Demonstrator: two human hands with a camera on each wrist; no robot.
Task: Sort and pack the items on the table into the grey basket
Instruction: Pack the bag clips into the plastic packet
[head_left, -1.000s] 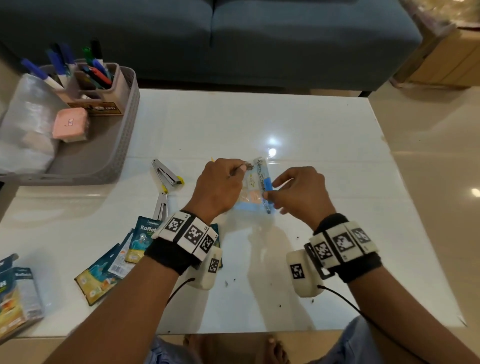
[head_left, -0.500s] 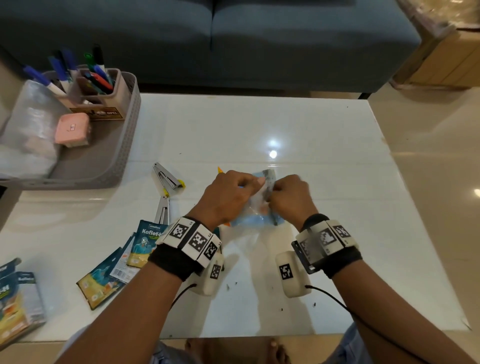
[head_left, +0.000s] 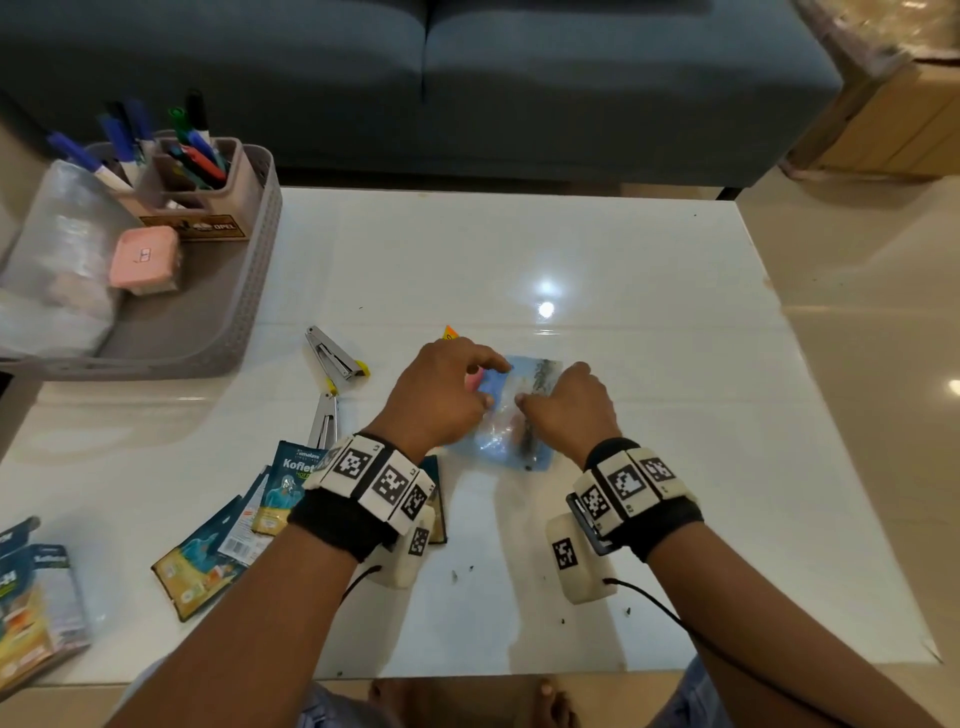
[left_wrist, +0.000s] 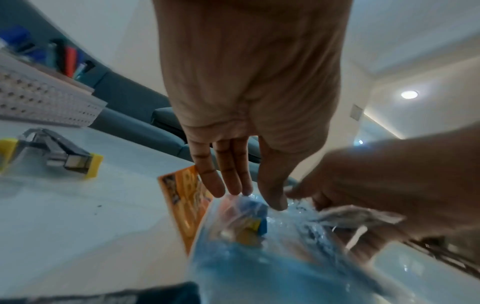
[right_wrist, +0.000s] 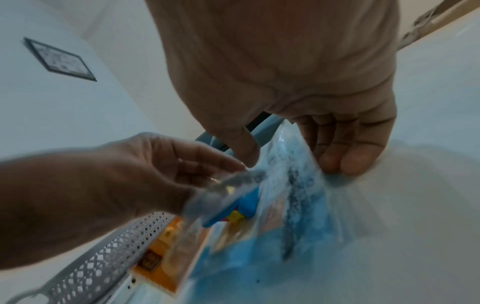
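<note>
Currently a clear plastic pouch with a blue backing is held at mid-bench by both hands. The left hand pinches the pouch's left edge between thumb and curled fingers; in the left wrist view the fingertips are seen on the plastic at its far end. The right hand grips the pouch's right edge, thumb on one side and fingers on the other, as seen in the right wrist view. Small items are visible inside the pouch, among them a blue block with a yellow piece beside it; what they are cannot be told through the blur. An orange packet lies flat on the white bench, just beside and partly under the pouch on the left side.

The grey basket sits at the bench's far-left corner, well apart from the hands. Inside it are seen a tan pen holder filled with markers, a pink box and a clear plastic bag. Two metal staplers with yellow ends lie between basket and hands. Several teal Koflet sachets are spread near the left wrist, partly hidden by the wristband. More packets lie at the bench's near-left edge. A dark blue sofa stands behind the bench.
</note>
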